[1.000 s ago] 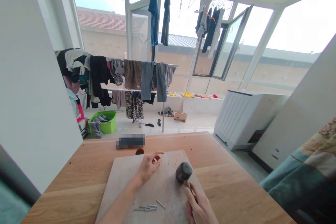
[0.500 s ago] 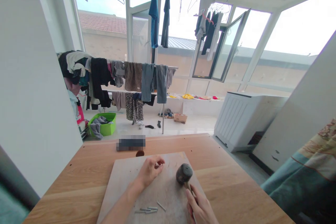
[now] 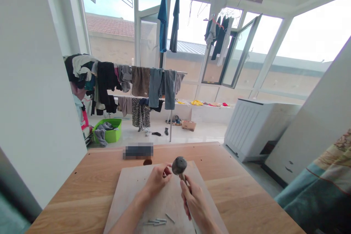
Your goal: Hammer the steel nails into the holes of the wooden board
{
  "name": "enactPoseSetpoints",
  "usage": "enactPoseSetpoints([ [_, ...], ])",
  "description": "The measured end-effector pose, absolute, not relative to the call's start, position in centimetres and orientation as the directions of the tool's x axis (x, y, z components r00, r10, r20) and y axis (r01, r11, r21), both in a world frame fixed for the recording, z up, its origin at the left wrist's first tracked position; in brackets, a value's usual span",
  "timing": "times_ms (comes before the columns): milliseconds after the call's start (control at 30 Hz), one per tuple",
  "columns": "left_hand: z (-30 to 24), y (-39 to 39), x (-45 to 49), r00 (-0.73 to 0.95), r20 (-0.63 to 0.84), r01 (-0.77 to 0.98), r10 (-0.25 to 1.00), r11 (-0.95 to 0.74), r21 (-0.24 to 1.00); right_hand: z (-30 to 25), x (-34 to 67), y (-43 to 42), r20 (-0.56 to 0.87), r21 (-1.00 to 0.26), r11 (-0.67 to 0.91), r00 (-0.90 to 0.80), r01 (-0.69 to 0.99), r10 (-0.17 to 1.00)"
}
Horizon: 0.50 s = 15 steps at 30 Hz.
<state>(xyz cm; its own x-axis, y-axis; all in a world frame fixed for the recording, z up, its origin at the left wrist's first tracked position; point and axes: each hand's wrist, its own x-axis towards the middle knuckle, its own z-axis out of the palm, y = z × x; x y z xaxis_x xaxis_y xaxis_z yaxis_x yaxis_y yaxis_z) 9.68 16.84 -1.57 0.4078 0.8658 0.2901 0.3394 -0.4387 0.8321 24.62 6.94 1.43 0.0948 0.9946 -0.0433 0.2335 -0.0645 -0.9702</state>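
A pale wooden board (image 3: 131,197) lies on the wooden table (image 3: 90,182). My left hand (image 3: 157,180) rests on the board with thumb and forefinger pinched together, seemingly on a small nail that is too tiny to see well. My right hand (image 3: 196,204) grips the handle of a hammer (image 3: 179,166) with a dark round head. The hammer head hovers just right of my left fingertips, lifted above the board. Several loose nails (image 3: 157,221) lie on the board's near part, between my forearms.
A blurred dark object (image 3: 138,151) and a small brown thing (image 3: 147,161) sit at the table's far edge. Beyond it are a clothes rack (image 3: 142,84), a green laundry basket (image 3: 107,129) and a white cabinet (image 3: 255,124). A patterned cloth (image 3: 323,179) is at right.
My right hand has swung the hammer up and leftward, from right of the board's middle to right beside my left fingertips. My left hand stays pinched in place.
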Motion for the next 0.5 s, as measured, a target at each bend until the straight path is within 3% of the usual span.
enactPoseSetpoints([
  [167,-1.6,16.8,9.6,0.415,0.362,0.308,0.835,-0.504,0.807,0.3,24.0,7.9,-0.054,-0.964,-0.071,0.074,0.255,0.996],
  [367,-1.5,16.9,9.8,0.432,0.328,0.294,0.84,-0.475,0.829,0.3,24.1,7.3,-0.071,-0.964,-0.088,0.075,0.253,0.995],
  [500,0.6,15.8,8.8,0.422,0.295,0.419,0.857,-0.473,0.775,0.4,25.5,5.9,-0.092,-0.964,-0.109,0.08,0.244,0.993],
])
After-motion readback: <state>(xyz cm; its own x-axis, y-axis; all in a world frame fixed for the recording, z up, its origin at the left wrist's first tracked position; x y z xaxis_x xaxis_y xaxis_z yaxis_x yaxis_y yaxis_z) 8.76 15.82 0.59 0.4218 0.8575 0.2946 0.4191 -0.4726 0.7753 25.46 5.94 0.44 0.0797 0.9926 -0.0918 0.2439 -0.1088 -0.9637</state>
